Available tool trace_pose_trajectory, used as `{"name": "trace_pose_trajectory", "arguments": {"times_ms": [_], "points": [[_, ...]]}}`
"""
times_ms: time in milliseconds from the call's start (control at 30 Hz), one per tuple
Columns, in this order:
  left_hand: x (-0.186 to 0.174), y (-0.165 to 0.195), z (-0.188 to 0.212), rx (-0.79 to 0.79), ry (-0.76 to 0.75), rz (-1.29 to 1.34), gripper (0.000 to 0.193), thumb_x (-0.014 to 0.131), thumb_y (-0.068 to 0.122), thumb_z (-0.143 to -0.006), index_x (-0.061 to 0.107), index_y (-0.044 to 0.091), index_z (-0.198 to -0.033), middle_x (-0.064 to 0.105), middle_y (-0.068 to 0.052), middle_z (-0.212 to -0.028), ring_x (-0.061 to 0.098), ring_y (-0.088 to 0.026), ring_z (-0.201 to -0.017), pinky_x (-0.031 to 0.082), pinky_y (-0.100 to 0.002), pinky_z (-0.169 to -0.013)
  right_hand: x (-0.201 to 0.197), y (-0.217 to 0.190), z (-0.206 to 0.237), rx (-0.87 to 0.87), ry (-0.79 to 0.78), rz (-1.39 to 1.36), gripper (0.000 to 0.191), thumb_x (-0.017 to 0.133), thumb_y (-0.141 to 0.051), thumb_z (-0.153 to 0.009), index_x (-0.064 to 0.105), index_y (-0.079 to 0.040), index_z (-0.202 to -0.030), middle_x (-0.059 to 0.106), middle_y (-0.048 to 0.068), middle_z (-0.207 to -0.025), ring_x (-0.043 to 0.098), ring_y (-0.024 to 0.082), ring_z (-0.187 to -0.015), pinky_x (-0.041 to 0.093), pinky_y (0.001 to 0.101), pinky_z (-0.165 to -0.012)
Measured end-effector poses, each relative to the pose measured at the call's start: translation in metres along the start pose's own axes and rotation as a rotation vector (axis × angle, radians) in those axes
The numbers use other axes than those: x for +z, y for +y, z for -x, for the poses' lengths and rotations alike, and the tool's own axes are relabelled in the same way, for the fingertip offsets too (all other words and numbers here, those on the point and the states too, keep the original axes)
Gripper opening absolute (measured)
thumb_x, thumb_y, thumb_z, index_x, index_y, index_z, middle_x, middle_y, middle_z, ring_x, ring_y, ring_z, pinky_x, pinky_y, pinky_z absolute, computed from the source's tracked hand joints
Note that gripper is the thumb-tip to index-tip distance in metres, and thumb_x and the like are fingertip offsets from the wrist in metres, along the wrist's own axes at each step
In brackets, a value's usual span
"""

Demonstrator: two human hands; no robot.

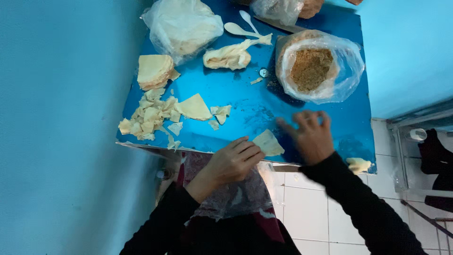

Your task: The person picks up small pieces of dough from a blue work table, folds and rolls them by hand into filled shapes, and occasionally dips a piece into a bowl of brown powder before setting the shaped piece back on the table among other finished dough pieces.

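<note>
Pale, thin triangular dough sheet lay at the lower middle of the blue counter. Left hand pressed its edge with curled fingers, holding nothing; right hand hovered spread open, empty, blurred. Filling from the plastic-lined bowl of brown crumbs seemed to be needed next.

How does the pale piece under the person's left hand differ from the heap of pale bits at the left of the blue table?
The single piece is one flat, roughly triangular sheet; the heap of scraps is many small torn bits, piled and scattered. The left hand touches the single piece at the table's near edge; no hand is at the heap of scraps. The right hand rests spread on the blue table. Both are the same pale cream, thin material.
</note>
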State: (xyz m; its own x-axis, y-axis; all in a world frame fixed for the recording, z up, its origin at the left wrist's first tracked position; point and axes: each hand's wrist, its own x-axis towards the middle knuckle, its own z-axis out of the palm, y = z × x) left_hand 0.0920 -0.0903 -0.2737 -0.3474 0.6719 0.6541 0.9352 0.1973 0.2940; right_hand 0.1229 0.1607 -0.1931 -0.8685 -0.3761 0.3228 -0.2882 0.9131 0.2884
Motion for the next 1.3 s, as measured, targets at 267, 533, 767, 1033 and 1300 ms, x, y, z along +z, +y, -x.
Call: {"name": "trace_pose_trajectory", "arguments": {"times_ms": [267,533,767,1033,1300], "points": [[0.000,-0.005,-0.005,-0.012,-0.007,0.000,0.034,0.068,0.014,-0.091,0.068,0.007,-0.125,0.065,-0.006,-0.120,0.062,-0.025,-0.117,0.047,-0.046,-0.113,0.003,-0.021,0.041,0.073,0.009,-0.410,0.043,0.073,-0.020,-0.080,0.073,-0.031,-0.122,0.057,0.003,-0.096,0.053,0.026,-0.098,0.036,0.0462,-0.089],[0.004,-0.003,-0.004,-0.005,-0.042,-0.019,0.038,0.069,0.015,-0.088,0.068,0.010,-0.126,0.065,-0.005,-0.119,0.062,-0.026,-0.117,0.048,-0.047,-0.111,0.011,0.008,0.053,0.490,-0.187,-1.345,0.044,0.049,0.013,-0.077,0.070,-0.017,-0.101,0.061,0.004,-0.112,0.061,0.026,-0.108,0.047,0.0372,-0.096],[0.007,0.001,0.002,-0.005,-0.021,-0.046,0.030,0.069,0.018,-0.094,0.071,0.009,-0.123,0.065,-0.005,-0.120,0.062,-0.025,-0.118,0.048,-0.046,-0.112,0.016,-0.036,0.025,0.165,-0.226,-0.227,0.020,0.068,-0.008,-0.082,0.064,-0.016,-0.100,0.059,0.004,-0.109,0.053,0.028,-0.108,0.039,0.0445,-0.092],[0.005,-0.004,0.003,0.003,-0.021,-0.035,0.033,0.067,0.016,-0.093,0.070,0.008,-0.124,0.065,-0.005,-0.120,0.062,-0.025,-0.119,0.048,-0.047,-0.114,-0.015,-0.048,0.053,-0.051,0.002,0.221,0.049,0.061,-0.013,-0.094,0.067,-0.020,-0.142,0.056,0.003,-0.131,0.052,0.022,-0.117,0.039,0.0415,-0.097],[-0.002,0.001,-0.004,0.006,-0.004,0.040,0.035,0.070,0.013,-0.087,0.071,0.006,-0.122,0.067,-0.007,-0.119,0.062,-0.027,-0.118,0.048,-0.049,-0.112,-0.044,0.041,0.010,0.216,0.129,-0.301,0.046,0.057,0.015,-0.079,0.067,-0.011,-0.115,0.069,0.011,-0.123,0.058,0.035,-0.116,0.051,0.0457,-0.097]]}}
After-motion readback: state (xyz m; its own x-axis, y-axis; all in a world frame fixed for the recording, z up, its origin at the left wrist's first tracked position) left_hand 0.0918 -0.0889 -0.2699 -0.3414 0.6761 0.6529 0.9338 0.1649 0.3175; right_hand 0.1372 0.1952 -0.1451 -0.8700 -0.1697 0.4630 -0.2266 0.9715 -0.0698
